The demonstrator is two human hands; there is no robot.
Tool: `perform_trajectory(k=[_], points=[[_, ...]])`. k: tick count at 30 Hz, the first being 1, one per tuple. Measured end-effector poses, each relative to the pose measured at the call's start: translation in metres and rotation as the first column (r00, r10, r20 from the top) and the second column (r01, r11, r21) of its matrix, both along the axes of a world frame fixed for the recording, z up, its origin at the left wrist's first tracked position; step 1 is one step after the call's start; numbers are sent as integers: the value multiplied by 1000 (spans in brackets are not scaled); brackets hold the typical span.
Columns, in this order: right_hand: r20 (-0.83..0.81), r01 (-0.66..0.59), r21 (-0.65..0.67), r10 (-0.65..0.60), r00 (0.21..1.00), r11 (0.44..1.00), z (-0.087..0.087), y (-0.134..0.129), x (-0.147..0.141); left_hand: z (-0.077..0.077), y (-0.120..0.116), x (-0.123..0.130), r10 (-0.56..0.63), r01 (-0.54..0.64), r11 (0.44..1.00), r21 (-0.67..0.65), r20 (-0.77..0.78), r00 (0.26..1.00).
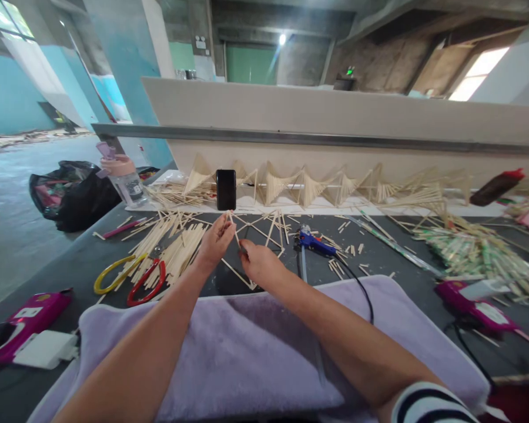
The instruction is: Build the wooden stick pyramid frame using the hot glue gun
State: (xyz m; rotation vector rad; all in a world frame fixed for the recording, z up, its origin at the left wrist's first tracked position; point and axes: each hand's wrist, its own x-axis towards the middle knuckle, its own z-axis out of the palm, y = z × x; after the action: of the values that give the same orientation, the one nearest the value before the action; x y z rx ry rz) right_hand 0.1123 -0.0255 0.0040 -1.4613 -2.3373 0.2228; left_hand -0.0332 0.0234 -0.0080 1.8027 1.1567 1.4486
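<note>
On a dark worktable, beyond a lavender towel, lies an angular wooden-stick frame. Near it, the right hand curls its fingers inward, their hold unclear; the left hand pinches a thin wooden stick. The step seems to be positioning this stick; the next move calls for steady alignment.

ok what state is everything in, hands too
left hand, pinching a thin stick
right hand, fingers bent, hold unclear
phone, upright, screen dark
yellow-and-red-handled tool, handles spread
blue glue gun, lying down; heat can't be told
clear bottle, standing, lid on
red-capped bottle, tilted
purple towel, spread out
black bag, open, filled
ceiling light, lit
</note>
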Motion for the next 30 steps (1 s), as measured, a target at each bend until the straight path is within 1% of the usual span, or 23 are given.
perform_trajectory(k=[3,5,7,8,10,11,12,14,16,17,19,21,25,28,30], points=[[42,-55,15,54,998,998,12,2,15,3,-2,3,33,-33,999,5,-18,999],[113,-98,-19,100,989,995,24,3,29,4,-2,5,35,-35,999,7,-11,999],[191,-190,-99,206,960,977,37,4,43,5,-2,6,19,-19,1000,5,15,1000],[221,-238,-153,268,938,959,43,3,49,4,-1,6,11,-11,1000,5,30,999],[243,-304,-231,357,902,924,51,2,54,4,-1,6,-1,0,1000,6,49,999],[228,-326,-243,380,896,914,52,2,54,3,-1,6,-2,1,1000,8,54,999],[193,-336,-229,381,904,914,52,1,53,3,0,6,-2,1,1000,7,57,998],[70,-316,-135,328,942,939,46,2,44,3,0,5,-1,1,1000,-4,58,998],[-92,-233,-20,231,969,972,35,5,33,4,-1,5,-2,3,1000,-22,57,998],[-171,-189,29,191,967,982,29,7,27,5,-1,5,-5,6,1000,-29,57,998],[-295,-149,84,168,941,985,18,11,17,5,-1,5,-9,12,999,-40,60,998],[-370,-155,60,167,914,986,9,13,11,4,-1,4,-11,14,999,-48,63,998],[-429,-191,-75,141,892,979,2,12,6,1,1,2,-16,18,999,-40,49,999],[-441,-219,-76,164,882,973,0,11,4,1,1,1,-8,8,1000,-29,20,1000],[-426,-217,-73,167,889,973,0,11,4,1,1,1,-6,6,999,-33,12,1000]])
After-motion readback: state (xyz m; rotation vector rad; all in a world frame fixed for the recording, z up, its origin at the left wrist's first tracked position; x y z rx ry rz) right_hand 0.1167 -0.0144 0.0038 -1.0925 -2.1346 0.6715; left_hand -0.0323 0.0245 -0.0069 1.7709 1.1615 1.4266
